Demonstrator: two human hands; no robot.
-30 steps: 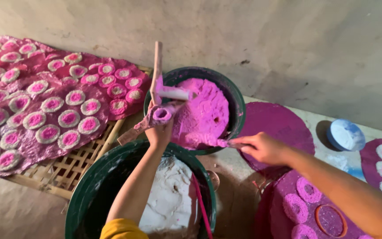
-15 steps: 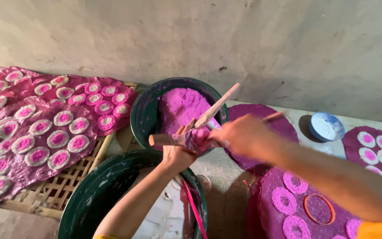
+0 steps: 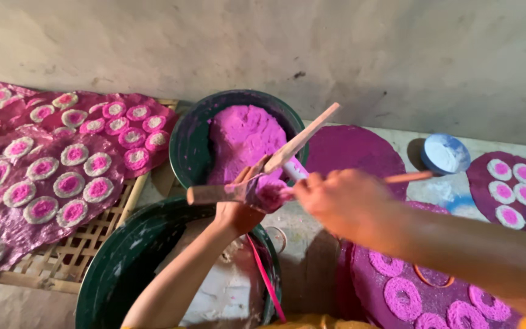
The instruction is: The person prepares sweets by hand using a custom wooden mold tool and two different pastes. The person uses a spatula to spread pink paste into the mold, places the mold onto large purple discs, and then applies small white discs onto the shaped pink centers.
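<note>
My left hand [image 3: 243, 204] grips a wooden mould tool [image 3: 209, 194] smeared with pink paste; its long flat stick [image 3: 302, 139] slants up to the right. My right hand [image 3: 339, 204] is closed on a thin wooden stick [image 3: 410, 177] and presses against the pink lump on the tool. Both hands hover between two dark green basins. The far basin [image 3: 184, 146] holds bright pink paste [image 3: 241, 134]. The near basin [image 3: 120, 262] holds white paste [image 3: 223, 292], partly hidden by my left forearm.
On the left, a pink sheet with several white-and-pink ringed discs [image 3: 71, 183] lies on a bamboo rack [image 3: 86, 244]. A round magenta mat [image 3: 354, 149] and a blue bowl [image 3: 444, 153] sit by the wall. Mats with discs and rings lie right [image 3: 518, 189] and front right [image 3: 403, 295].
My left hand lifted the tool out of the pink basin and tipped it sideways. My right hand left the basin's edge and came to the tool with the thin stick.
</note>
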